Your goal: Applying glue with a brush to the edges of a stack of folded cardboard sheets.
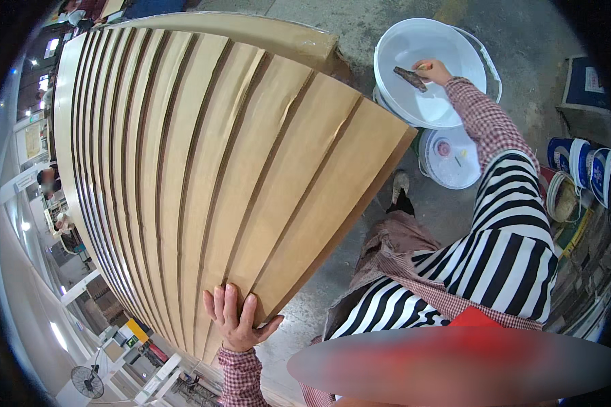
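My left hand (236, 320) lies palm down with fingers spread on the near corner of a row of tan board panels (271, 146), fanned out in overlapping steps. Reaching out to the right, my right hand (434, 70) grips a flat brush (410, 79) with a dark, stained end. The brush is over the mouth of a large white bucket (395, 51); whether it touches what is inside I cannot tell. A wide white pool-like surface shows in the bucket.
Under the large bucket's near side stands another white bucket (448, 169) with its lid-like top showing. Blue-and-white pails (577, 163) and a dark blue box (584, 83) are at the right. Another stack (278, 32) stands beyond the panels. A standing fan (88, 381) is at lower left.
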The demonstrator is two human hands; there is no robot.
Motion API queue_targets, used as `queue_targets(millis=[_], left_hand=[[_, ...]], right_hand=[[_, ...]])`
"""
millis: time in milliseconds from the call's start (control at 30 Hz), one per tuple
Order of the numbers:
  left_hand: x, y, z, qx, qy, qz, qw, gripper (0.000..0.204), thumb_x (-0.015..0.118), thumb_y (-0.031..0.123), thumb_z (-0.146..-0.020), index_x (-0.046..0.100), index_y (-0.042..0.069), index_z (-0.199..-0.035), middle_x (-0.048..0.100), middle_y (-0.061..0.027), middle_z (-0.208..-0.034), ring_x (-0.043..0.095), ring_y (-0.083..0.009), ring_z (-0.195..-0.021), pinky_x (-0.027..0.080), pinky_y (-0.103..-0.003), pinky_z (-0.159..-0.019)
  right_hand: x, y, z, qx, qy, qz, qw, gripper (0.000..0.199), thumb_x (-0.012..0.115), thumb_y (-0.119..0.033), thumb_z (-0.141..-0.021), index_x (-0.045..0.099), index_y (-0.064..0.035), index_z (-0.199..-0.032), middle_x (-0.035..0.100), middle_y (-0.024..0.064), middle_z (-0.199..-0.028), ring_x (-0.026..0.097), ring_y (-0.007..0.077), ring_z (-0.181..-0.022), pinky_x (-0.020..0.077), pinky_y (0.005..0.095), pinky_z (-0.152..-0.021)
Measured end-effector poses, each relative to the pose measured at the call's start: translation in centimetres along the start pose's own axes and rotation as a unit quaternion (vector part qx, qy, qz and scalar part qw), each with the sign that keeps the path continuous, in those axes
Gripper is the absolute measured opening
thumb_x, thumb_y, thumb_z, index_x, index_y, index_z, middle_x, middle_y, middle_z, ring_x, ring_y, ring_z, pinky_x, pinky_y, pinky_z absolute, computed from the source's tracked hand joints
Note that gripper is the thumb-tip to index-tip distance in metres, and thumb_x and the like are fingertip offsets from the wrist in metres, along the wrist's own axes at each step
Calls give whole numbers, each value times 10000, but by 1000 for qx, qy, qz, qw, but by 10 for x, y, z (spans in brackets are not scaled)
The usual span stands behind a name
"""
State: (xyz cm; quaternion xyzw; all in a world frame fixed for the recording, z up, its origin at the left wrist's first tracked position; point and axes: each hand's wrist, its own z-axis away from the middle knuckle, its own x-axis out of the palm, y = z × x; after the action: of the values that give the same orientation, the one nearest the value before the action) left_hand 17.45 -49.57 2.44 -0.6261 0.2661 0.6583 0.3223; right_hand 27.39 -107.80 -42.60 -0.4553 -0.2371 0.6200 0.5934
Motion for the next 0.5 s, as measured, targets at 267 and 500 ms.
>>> queue_targets(millis=[267,500], left_hand=[[-4,2,1,4,15,-3,1000,678,651,540,-658,475,149,-1183,389,-171,-1282,322,-344,-1224,187,-543,-1005],[0,2,-9,24,3,-3,1000,680,610,538,-682,485,80,-1169,381,-209,-1283,327,-385,-1214,196,-549,-1001]], right_hand=[[-4,46,7,15,-40,7,999,180,617,-64,-682,618,-34,-859,572,54,-715,559,114,-660,488,254,-534],[24,39,18,-66,-20,274,959,155,619,-64,-649,610,-41,-802,575,75,-669,555,119,-570,455,266,-480]])
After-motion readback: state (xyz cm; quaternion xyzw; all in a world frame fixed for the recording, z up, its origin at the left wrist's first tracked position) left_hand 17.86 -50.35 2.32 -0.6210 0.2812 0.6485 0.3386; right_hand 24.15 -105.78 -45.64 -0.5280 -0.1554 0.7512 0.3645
